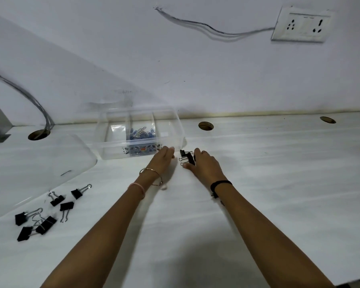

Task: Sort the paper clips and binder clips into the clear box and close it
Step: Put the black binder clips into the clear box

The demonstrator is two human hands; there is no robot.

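The clear box (104, 149) stands open at the back of the white table, with blue paper clips (140, 133) in its middle compartment. Its clear lid (40, 163) lies flat to the left. Several black binder clips (50, 213) are scattered at the front left. A small bunch of binder clips (186, 157) lies just right of the box's front corner. My right hand (204, 165) has its thumb and forefinger on either side of that bunch. My left hand (161, 161) rests flat by the box's front right corner and holds nothing.
Three round cable holes (205, 125) run along the table's back edge, and a cable drops into the left one (39, 134). A wall socket (301, 24) is mounted at the upper right. The table's front edge shows at the bottom right.
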